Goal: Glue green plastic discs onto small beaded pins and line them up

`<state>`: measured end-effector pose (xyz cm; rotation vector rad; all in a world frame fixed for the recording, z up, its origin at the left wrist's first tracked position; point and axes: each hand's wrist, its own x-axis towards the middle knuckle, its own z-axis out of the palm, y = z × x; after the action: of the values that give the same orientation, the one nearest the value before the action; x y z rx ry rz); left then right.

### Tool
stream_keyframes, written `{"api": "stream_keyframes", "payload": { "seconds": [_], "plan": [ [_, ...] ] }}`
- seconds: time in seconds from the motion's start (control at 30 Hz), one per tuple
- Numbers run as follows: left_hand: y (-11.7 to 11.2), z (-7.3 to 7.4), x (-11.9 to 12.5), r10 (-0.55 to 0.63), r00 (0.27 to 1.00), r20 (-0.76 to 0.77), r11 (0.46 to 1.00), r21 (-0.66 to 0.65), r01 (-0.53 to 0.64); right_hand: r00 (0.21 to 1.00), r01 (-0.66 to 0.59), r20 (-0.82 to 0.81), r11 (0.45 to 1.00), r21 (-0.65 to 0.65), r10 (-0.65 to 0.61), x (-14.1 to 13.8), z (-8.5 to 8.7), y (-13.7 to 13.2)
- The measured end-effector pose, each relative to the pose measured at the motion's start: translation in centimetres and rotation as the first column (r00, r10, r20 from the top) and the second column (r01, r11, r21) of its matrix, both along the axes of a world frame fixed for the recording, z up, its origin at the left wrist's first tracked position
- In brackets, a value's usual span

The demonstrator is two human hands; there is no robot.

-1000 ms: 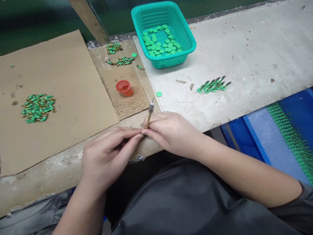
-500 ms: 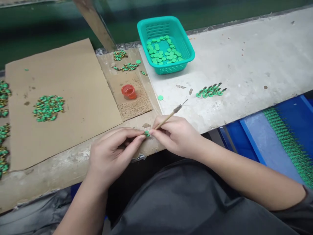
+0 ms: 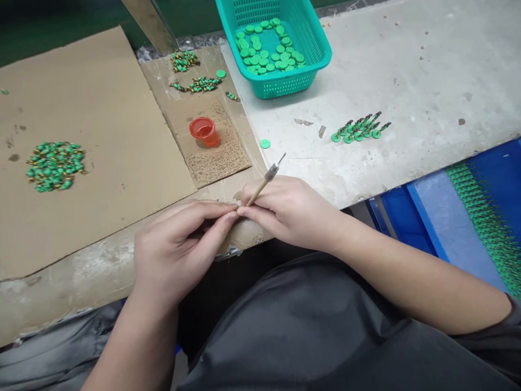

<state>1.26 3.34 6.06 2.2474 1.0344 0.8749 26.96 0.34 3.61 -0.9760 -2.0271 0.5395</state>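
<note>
My left hand [image 3: 179,247] and my right hand [image 3: 285,209] meet fingertip to fingertip at the near edge of the worktable [image 3: 407,81]. The right hand's fingers are closed on a thin wooden paintbrush [image 3: 264,181], whose metal ferrule and bristles point up and to the right. The left hand's fingers are pinched together against the right fingertips; whatever small piece sits between them is hidden. A small red cup of paint [image 3: 204,132] stands on a speckled scrap of cardboard just beyond the hands.
A teal basket [image 3: 313,41] of green discs stands at the back. A row of green pegs [image 3: 360,129] lies right, a lone green disc [image 3: 265,143] near the brush. Painted green pieces [image 3: 55,165] are heaped on brown cardboard [image 3: 93,108] left. Blue bins [image 3: 448,228] sit lower right.
The small green piece seen between the fingertips half a second ago is now hidden. The brush tilted from upright to leaning right. My head view has shifted; the hands stay together.
</note>
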Motion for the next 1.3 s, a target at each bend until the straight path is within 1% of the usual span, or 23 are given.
{"api": "stream_keyframes", "payload": {
  "seconds": [0.13, 0.27, 0.37, 0.43, 0.47, 0.5, 0.57, 0.63, 0.67, 0.77, 0.87, 0.93, 0.97, 1.03, 1.13, 1.23, 1.3],
  "plan": [
    [0.0, 0.0, -0.1, 0.001, 1.000, -0.005, 1.000, -0.024, -0.001, 1.000, -0.027, 0.004, 0.999, -0.030, 0.027, -0.1, 0.3, 0.1],
    [0.2, -0.2, -0.4, -0.023, 1.000, 0.018, 0.999, -0.034, 0.023, 0.998, -0.056, 0.031, 0.995, -0.079, 0.059, -0.3, 0.6, 0.4],
    [0.4, -0.3, -0.4, -0.025, 0.999, 0.033, 0.999, -0.033, 0.026, 0.999, -0.037, 0.029, 0.991, -0.126, 0.041, -0.4, 0.7, 0.6],
    [0.5, -0.3, -0.2, -0.011, 0.999, 0.039, 0.999, -0.036, 0.012, 0.999, 0.029, -0.032, 0.983, -0.183, -0.036, -0.3, 0.8, 0.4],
    [0.5, -0.3, -0.1, -0.004, 0.999, 0.040, 0.999, -0.037, 0.006, 0.991, 0.076, -0.093, 0.973, -0.218, -0.099, -0.2, 1.0, 0.2],
    [0.5, -0.2, 0.1, 0.003, 0.999, 0.042, 0.999, -0.038, -0.001, 0.971, 0.126, -0.166, 0.958, -0.257, -0.172, 0.0, 1.1, -0.1],
    [0.5, -0.1, 0.2, 0.017, 0.999, 0.041, 0.999, -0.043, -0.016, 0.904, 0.198, -0.302, 0.922, -0.332, -0.303, 0.3, 1.3, -0.6],
    [0.4, 0.0, 0.2, 0.028, 0.999, 0.035, 0.998, -0.048, -0.026, 0.858, 0.217, -0.367, 0.901, -0.375, -0.359, 0.7, 1.5, -1.1],
    [0.3, 0.0, 0.2, 0.031, 0.999, 0.030, 0.998, -0.051, -0.030, 0.856, 0.214, -0.370, 0.899, -0.382, -0.361, 0.8, 1.5, -1.3],
    [0.3, 0.0, 0.1, 0.029, 1.000, 0.002, 0.999, -0.036, -0.029, 0.902, 0.194, -0.300, 0.911, -0.364, -0.312, 1.1, 1.5, -1.3],
    [0.3, -0.3, -0.1, 0.026, 0.998, -0.051, 0.996, 0.085, -0.021, 0.965, 0.161, -0.146, 0.929, -0.333, -0.220, 1.3, 1.6, -1.0],
    [0.4, -0.5, -0.1, 0.017, 0.995, -0.102, 0.985, 0.172, 0.001, 0.985, 0.138, -0.059, 0.948, -0.286, -0.161, 1.2, 1.6, -0.7],
    [0.5, -0.6, -0.1, 0.009, 0.992, -0.124, 0.981, 0.191, 0.015, 0.990, 0.123, -0.029, 0.959, -0.256, -0.135, 1.2, 1.6, -0.6],
    [0.6, -0.8, -0.1, -0.009, 0.990, -0.142, 0.979, 0.198, 0.037, 0.996, 0.088, 0.010, 0.978, -0.189, -0.088, 0.9, 1.5, -0.3],
    [0.8, -0.8, 0.0, -0.020, 0.989, -0.143, 0.983, 0.177, 0.045, 0.999, 0.040, 0.036, 0.993, -0.114, -0.036, 0.5, 1.1, 0.0],
    [0.8, -0.6, 0.2, -0.015, 0.990, -0.139, 0.988, 0.151, 0.037, 1.000, 0.006, 0.017, 0.999, -0.051, -0.005, 0.3, 0.7, 0.1],
    [0.9, -0.5, 0.3, -0.023, 0.991, -0.130, 0.990, 0.137, 0.041, 1.000, -0.004, 0.009, 0.999, -0.037, 0.004, 0.2, 0.5, 0.1]
  ]
}}
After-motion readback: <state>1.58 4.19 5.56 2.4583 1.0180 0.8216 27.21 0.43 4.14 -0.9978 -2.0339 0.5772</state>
